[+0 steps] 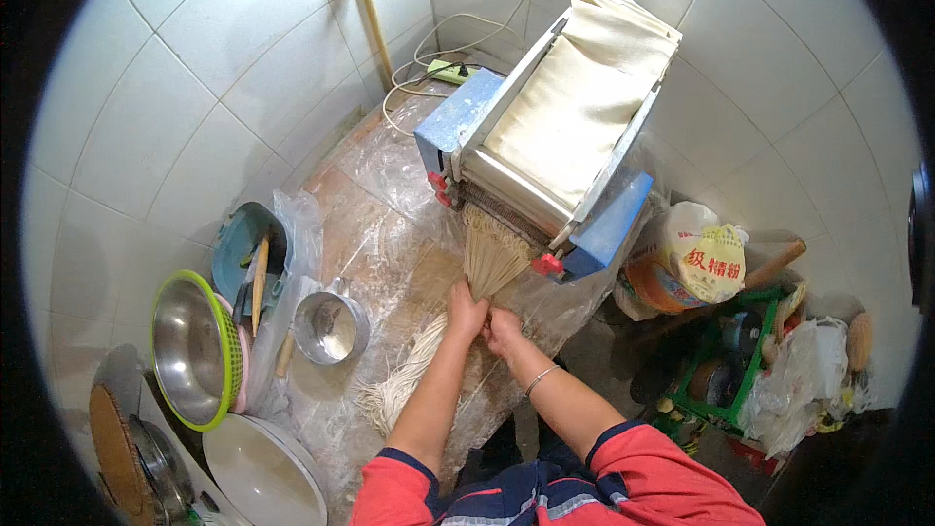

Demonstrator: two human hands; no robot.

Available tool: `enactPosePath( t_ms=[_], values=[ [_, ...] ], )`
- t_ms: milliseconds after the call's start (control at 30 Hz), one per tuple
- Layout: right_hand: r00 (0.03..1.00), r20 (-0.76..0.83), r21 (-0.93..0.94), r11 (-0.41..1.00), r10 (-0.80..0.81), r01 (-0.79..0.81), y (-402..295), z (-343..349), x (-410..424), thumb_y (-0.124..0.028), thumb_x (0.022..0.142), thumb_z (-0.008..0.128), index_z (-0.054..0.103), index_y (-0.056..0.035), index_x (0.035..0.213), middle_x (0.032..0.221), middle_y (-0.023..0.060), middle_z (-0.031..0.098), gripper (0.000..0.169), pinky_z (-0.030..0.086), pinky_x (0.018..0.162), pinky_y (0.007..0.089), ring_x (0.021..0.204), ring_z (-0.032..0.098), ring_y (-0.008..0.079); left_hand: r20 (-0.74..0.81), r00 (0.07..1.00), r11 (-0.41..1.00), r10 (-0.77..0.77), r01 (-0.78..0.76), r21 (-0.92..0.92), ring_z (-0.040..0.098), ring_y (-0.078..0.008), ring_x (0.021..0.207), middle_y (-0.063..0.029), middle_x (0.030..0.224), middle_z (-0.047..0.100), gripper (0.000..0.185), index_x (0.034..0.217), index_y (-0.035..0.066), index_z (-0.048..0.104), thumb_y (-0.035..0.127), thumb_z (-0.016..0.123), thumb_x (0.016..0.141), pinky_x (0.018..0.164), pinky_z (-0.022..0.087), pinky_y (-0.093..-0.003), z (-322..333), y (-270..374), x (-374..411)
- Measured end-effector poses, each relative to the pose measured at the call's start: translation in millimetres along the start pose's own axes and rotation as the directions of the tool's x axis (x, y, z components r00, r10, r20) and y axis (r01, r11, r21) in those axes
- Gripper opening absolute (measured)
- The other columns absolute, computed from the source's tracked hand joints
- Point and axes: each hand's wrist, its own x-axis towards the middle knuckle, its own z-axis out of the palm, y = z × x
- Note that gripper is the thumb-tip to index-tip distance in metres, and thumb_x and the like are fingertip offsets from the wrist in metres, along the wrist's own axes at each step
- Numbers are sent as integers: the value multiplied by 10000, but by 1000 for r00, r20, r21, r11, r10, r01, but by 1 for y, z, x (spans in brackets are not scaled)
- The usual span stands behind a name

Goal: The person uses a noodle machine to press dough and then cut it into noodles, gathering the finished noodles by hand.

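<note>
A blue and steel noodle machine (537,161) stands on the plastic-covered table, with a folded dough sheet (577,102) lying in its sloping tray. From the cutter at its front, a fan of cut noodles (493,252) narrows down into my left hand (467,314), which is closed on the strands. My right hand (504,330) is curled right beside it; whether it holds any strands cannot be told. A bundle of pale noodles (405,383) lies on the table, partly under my left forearm.
On the table's left are a metal pan with flour (331,327), a steel bowl in a green colander (193,351), a blue container (252,248) and a white basin (263,471). A flour sack (683,259) and green crate (756,358) stand right. A power strip (451,71) lies behind.
</note>
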Motion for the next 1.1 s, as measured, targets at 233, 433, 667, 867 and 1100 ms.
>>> enactPosePath(
  t_ms=[233, 433, 667, 867, 1100],
  values=[
    [989, 145, -125, 992, 32, -14, 24, -2, -27, -180, 932, 454, 577, -68, 962, 870, 15, 608, 169, 475, 674, 270, 777, 580, 136, 118, 988, 992, -97, 88, 87, 610, -368, 847, -233, 887, 629, 410, 1037, -16, 597, 120, 648, 653, 737, 478, -408, 3, -18, 0],
    [906, 422, -516, 824, 7, 234, 151, -9, -60, -189, 934, 473, 612, -32, 929, 836, -24, 591, 210, 421, 641, 245, 704, 499, 77, 297, 947, 984, -121, 76, 158, 586, -383, 851, -222, 897, 615, 296, 1003, 42, 621, 188, 590, 746, 745, 455, -425, -93, -67, -95],
    [711, 634, -725, 556, 305, 407, 119, 24, -157, -200, 919, 517, 558, -8, 1174, 1081, 57, 623, 323, 431, 869, 262, 971, 554, 113, 144, 953, 963, -267, 256, 88, 600, -276, 873, -164, 908, 634, 381, 1045, -2, 600, 122, 658, 690, 780, 457, -355, -193, -99, -218],
    [970, 150, -633, 734, -193, 244, 69, -54, -93, -191, 901, 523, 592, -12, 953, 832, 36, 599, 198, 472, 618, 265, 716, 560, 105, 53, 998, 992, 29, -35, 118, 425, -335, 1183, -197, 1262, 462, 537, 1229, 15, 465, 124, 628, 730, 997, 335, -388, -162, -78, -127],
    [992, -125, -440, 897, -26, -32, 49, -27, -81, -137, 894, 506, 553, -29, 1043, 810, 13, 563, 190, 444, 528, 245, 685, 536, 93, 86, 993, 833, -84, 22, 553, 191, -341, 1334, -160, 1441, 246, 675, 1366, 131, 323, 361, 606, 798, 1055, 186, -510, -84, -69, -59]
  ],
)
